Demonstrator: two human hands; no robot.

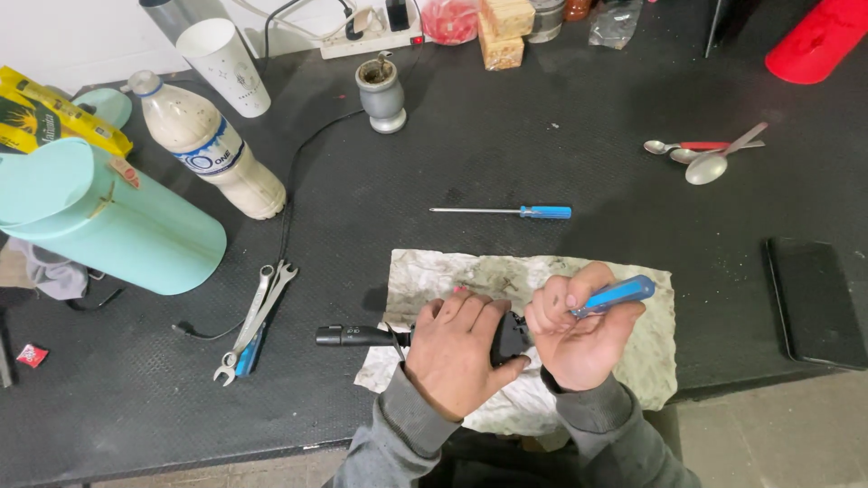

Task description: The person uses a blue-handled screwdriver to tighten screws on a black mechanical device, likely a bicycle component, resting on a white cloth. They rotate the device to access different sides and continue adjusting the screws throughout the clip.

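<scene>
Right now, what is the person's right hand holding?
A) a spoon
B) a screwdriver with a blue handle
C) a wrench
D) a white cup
B: the right hand grips a blue-handled screwdriver over the dirty cloth, while the spoons, wrenches and white cup lie or stand untouched elsewhere on the black table.
</scene>
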